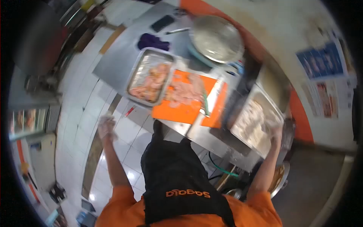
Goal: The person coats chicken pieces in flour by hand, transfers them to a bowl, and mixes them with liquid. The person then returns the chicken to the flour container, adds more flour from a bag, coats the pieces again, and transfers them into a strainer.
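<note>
My left hand [106,127] hangs out over the floor to the left, away from the table. It looks whitish, as if in a thin plastic glove, and blur smears its fingers. At the right, my right hand [276,129] is at the edge of a metal tray [242,137] holding pale, flour-coated pieces [251,119]; its fingers are too blurred to read. Raw meat pieces [183,92] lie on an orange cutting board [163,111], beside a green-handled knife [205,104]. More raw meat [153,81] fills part of another metal tray [137,70].
A large metal bowl [217,39] stands at the back of the steel table [113,68]. Near it lie a purple cloth [153,42] and a dark flat object [162,23]. Another metal container [274,85] adjoins the floured tray. Below the table runs a green hose [223,170].
</note>
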Tool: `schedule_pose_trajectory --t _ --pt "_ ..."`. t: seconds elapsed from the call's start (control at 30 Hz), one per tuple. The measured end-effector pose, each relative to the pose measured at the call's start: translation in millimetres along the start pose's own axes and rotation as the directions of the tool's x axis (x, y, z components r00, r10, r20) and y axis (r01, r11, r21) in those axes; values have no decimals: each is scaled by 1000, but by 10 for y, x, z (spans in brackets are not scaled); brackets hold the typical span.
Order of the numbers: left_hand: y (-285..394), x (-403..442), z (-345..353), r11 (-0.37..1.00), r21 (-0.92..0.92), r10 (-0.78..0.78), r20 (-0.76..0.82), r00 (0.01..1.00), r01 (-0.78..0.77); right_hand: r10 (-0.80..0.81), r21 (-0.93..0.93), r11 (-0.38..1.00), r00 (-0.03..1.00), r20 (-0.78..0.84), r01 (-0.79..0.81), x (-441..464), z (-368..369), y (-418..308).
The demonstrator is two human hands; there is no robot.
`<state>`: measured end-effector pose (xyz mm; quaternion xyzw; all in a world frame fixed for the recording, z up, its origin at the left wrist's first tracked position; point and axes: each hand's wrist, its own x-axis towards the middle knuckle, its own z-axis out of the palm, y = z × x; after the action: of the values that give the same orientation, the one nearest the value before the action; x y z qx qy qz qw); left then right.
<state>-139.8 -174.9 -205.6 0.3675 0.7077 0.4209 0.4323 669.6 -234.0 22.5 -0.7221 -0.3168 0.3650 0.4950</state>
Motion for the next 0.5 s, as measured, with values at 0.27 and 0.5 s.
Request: schedule_pose_trajectory --t 0.27,0.5 --pt "-2842 983 1208 745 666 -39 8 999 24 24 -795 606 1000 -3 -17 534 812 410" --pt "-2934 1559 1809 497 833 -169 -183 968 244 76 -919 391 997 -14 -43 619 1209 339"
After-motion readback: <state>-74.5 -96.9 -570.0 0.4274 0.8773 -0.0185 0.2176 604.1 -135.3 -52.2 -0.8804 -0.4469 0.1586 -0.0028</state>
